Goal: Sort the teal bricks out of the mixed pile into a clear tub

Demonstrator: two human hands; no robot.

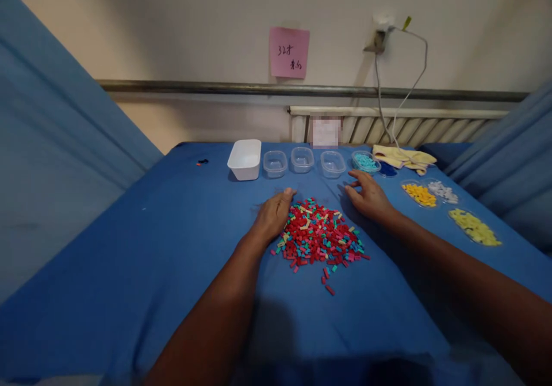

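A heap of small plastic building bricks (319, 230), mostly red with some green, pink, blue and cream ones, lies on the blue cloth. My left hand (272, 216) rests at the heap's left edge, thumb on top and fingers extended, though partly hidden; I see nothing held in it. To the upper right of the heap is my right hand (368, 195), its fingers apart and nothing between them. Beyond that hand stands a clear tub of light blue bricks (365, 161). A few bricks (328, 288) have strayed toward me from the heap.
Along the back are a white container (245, 159) and three clear tubs (275, 164). Orange (419, 195), whitish (443, 191) and yellow pieces (474, 226) sit in clear containers at right. A yellow cloth (404, 157) lies behind them. Blue curtains (56, 115) hang at both sides.
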